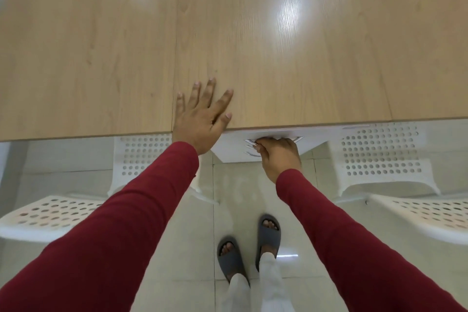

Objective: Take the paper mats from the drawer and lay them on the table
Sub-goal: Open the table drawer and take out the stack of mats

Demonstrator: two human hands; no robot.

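Note:
A light wooden table fills the upper half of the head view. Under its near edge sits a white drawer unit with metal handles. My right hand is curled around the top handle. The drawer looks closed or barely out; its inside is hidden. My left hand lies flat on the table's near edge, fingers spread, holding nothing. No paper mats are visible.
White perforated plastic chairs stand on both sides: one at the left and one at the right. Between them is pale tiled floor, where my feet in grey slippers stand.

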